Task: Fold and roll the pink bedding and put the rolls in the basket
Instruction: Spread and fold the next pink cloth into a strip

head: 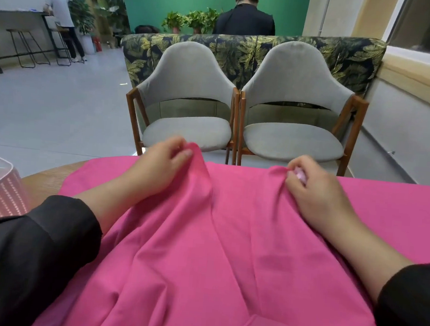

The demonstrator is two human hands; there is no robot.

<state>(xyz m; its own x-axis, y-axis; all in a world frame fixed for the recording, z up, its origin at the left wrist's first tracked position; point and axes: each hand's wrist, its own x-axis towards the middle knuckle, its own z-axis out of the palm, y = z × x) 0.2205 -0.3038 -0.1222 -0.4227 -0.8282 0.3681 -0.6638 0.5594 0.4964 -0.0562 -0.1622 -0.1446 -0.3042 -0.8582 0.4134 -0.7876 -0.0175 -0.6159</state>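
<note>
Where the wooden table [43, 183] shows at all, it is only a bare strip at the left, because the pink bedding [226, 255] is spread wide over the rest of it, rumpled into long creases and unrolled. Beyond the table's far edge stand two grey chairs [188, 100] side by side. At the left edge sits the pink slotted basket [0, 196], just beside the cloth. Both dark sleeves reach forward over the fabric. The left hand [156, 168] pinches a raised peak of the bedding's far edge between thumb and fingers, and the right hand [318, 190] closes likewise on a second bunched peak nearby.
</note>
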